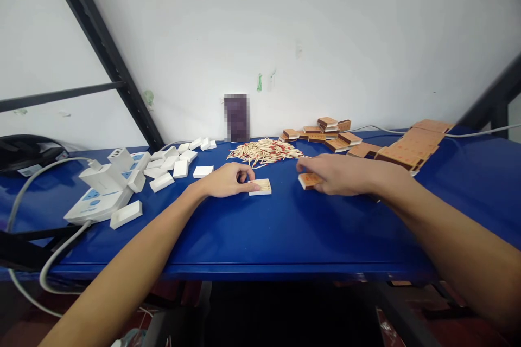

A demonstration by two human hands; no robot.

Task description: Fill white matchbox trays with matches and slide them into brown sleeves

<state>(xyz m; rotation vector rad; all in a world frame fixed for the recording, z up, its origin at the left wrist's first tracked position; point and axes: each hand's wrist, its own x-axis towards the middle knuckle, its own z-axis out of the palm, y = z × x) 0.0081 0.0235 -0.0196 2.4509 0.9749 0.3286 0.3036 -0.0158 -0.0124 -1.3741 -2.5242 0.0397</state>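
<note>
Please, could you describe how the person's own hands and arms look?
The left hand and right hand are bare, with no gloves or rings visible. The left forearm and right forearm show no sleeve, watch, bracelet or clear marking.

left hand (228,180): grips white tray (264,191) holding matches | right hand (341,173): touches brown matchbox (308,181) | match pile (266,150): on blue table (260,233), beyond hands
</note>
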